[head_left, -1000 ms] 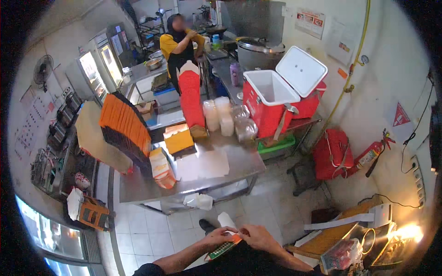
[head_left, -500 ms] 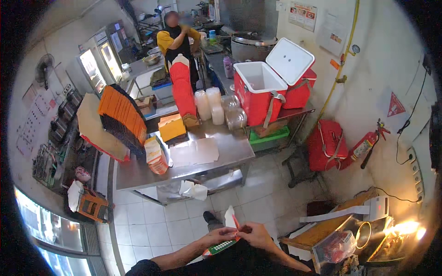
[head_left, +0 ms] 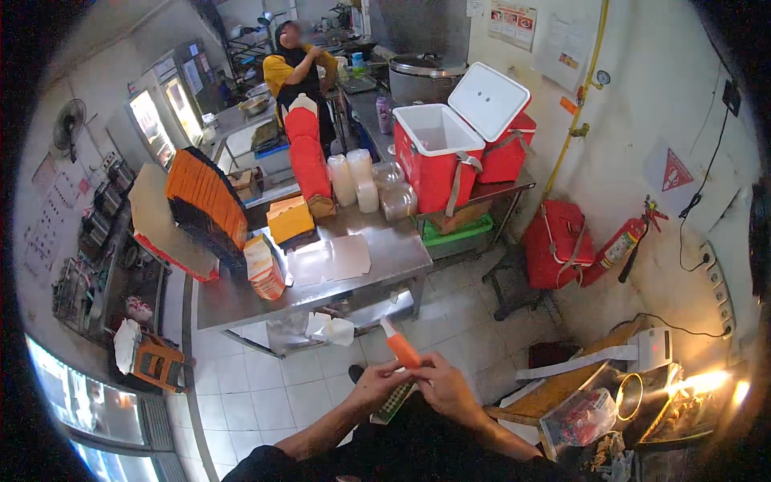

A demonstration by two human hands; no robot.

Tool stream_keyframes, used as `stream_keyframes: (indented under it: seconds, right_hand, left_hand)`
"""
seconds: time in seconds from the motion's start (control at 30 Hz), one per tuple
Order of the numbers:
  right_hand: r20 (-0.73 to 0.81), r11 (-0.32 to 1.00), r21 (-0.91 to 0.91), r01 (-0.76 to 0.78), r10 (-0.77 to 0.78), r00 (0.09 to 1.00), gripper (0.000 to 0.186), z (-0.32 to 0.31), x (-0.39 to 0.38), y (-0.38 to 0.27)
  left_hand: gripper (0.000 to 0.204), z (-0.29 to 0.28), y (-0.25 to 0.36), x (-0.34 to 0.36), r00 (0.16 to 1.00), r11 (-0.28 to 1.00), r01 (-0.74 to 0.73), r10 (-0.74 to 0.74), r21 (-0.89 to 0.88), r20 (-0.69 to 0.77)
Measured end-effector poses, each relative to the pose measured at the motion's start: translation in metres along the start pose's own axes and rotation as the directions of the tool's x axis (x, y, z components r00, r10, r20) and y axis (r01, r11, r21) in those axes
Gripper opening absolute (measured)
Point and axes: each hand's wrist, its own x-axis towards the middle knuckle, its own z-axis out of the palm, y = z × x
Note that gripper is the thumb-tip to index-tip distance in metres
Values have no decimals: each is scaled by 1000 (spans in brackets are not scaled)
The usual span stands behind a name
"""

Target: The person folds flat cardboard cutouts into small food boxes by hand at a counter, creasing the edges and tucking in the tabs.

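Note:
In front of my body, low in the view, both hands hold a printed paper carton (head_left: 404,351). Its orange-red panel with a white tip sticks up past my fingers, and a green patterned part hangs below them. My left hand (head_left: 374,388) pinches its left side, fingers closed. My right hand (head_left: 443,389) grips the other side with thumb and fingers, close against the left. The palms hide part of the carton, so its full shape does not show.
A steel table (head_left: 353,293) ahead bears flat card sheets (head_left: 347,257), orange box stacks (head_left: 205,197), a red carton stack (head_left: 307,157) and plastic tubs (head_left: 344,181). A red cooler (head_left: 434,173) stands open beyond. A person (head_left: 301,72) stands behind. A lit display case (head_left: 699,402) is at right.
The carton has turned, so a broad orange-red panel now faces up where a thin edge showed. My hands have risen slightly, and the whole view has shifted a little.

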Motion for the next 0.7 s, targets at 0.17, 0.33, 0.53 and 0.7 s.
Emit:
stream_keyframes:
  seconds: [0.17, 0.33, 0.53, 0.7]
  right_hand:
    - [-104, 983, -168, 80, -98, 990, 23, -7, 18, -12]
    - [-277, 977, -212, 36, -95, 956, 27, -12, 35, -26]
    - [-240, 917, -331, 221, -308, 921, 25, -38, 51, -32]
    - [59, 737, -495, 460, -499, 864, 34, -60, 53, -43]
  left_hand:
    - [30, 8, 7, 8, 987, 986, -143, 148, 84, -65]
    - [32, 19, 1, 10, 867, 785, -477, 495, 395, 62]
    - [35, 31, 41, 6, 875, 829, -483, 470, -283, -115]
    - [40, 8, 73, -10, 909, 879, -413, 382, -238, -164]
